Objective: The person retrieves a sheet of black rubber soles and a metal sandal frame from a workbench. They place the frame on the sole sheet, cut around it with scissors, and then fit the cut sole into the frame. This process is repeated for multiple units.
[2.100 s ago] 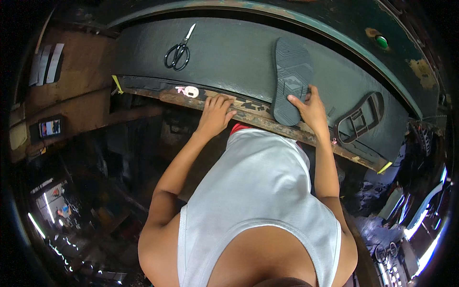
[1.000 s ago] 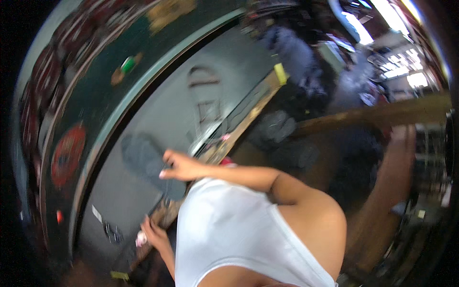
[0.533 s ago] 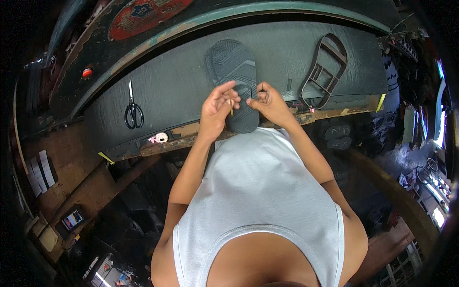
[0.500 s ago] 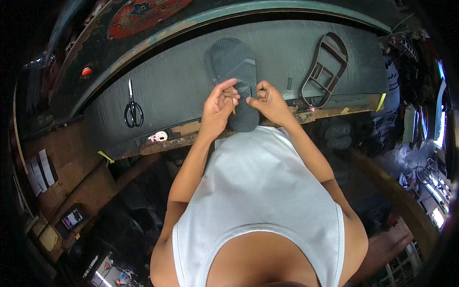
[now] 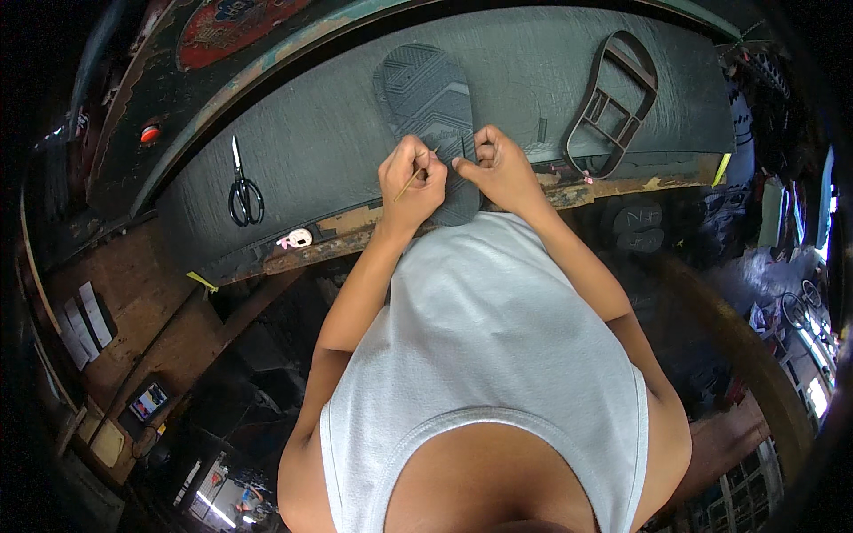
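A dark grey sandal sole point(image 5: 419, 84) with a raised line pattern lies lengthwise on the dark sheet, its near end by my shirt. My left hand point(image 5: 413, 185) is closed in a pinch around a thin yellowish stick point(image 5: 404, 188), its tip hidden among the fingers over the sole's left side. At the opposite edge, my right hand point(image 5: 502, 173) has its thumb on the sole and its fingers curled at the rim. A short dark slit or strip point(image 5: 463, 147) shows just beyond that thumb; I cannot tell which.
Black-handled scissors point(image 5: 244, 200) lie at the left. A sole-shaped metal cutting die point(image 5: 633, 69) rests at the right. A small round white-and-pink object point(image 5: 300, 237) sits at the worn wooden front edge point(image 5: 342, 234). Behind the sheet point(image 5: 302, 133) runs a green machine edge point(image 5: 355, 22).
My left hand has gone from loosely spread fingers to a tight pinch on the stick, lower over the sole. My right hand stays at the sole's edge. The whole view has shifted slightly.
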`<state>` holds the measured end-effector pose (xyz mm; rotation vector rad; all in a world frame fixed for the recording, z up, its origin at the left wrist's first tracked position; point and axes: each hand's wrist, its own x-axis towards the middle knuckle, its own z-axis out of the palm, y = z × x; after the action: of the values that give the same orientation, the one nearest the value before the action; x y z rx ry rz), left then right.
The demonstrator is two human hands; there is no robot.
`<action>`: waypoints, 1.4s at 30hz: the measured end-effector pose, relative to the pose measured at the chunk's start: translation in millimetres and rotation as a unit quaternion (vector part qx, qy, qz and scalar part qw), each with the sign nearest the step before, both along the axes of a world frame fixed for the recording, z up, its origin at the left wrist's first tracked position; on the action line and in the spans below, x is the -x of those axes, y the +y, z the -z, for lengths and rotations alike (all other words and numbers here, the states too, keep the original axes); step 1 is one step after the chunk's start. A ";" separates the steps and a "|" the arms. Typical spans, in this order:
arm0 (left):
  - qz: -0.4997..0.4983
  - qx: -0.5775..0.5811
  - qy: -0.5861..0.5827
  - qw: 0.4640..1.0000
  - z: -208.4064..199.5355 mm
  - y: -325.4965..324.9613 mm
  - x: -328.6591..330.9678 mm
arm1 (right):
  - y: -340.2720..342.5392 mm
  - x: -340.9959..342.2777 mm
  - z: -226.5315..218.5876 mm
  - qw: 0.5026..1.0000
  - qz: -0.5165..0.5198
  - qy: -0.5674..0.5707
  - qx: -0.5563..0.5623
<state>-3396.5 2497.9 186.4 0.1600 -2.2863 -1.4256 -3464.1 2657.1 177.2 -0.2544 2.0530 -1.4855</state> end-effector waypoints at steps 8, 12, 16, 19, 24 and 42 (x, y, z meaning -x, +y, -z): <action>0.005 0.037 -0.029 0.999 -5.7 -1.3 5.4 | -1.2 0.1 2.8 1.000 0.003 -0.013 0.003; 0.031 0.012 -0.035 0.999 -4.9 -5.1 5.7 | -0.6 0.2 9.3 1.000 0.008 -0.013 0.012; 0.009 -0.066 -0.030 0.997 -1.8 -11.8 -0.5 | -0.4 1.6 13.5 1.000 -0.005 -0.018 0.020; -0.108 -0.186 -0.059 0.975 -5.1 -14.6 -7.9 | 3.0 0.9 7.3 0.986 0.003 -0.108 0.126; -0.068 -0.095 -0.120 0.986 -32.1 -13.1 -24.1 | 6.5 -8.3 -13.3 0.931 0.027 -0.195 0.309; -0.029 -0.111 -0.099 0.988 -20.5 12.9 -28.3 | -6.5 30.4 -22.7 0.982 0.000 -0.183 0.037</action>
<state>-3368.3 2510.8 206.9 0.4517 -2.2481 -1.6994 -3494.5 2650.6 200.0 -0.0061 1.7070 -1.4841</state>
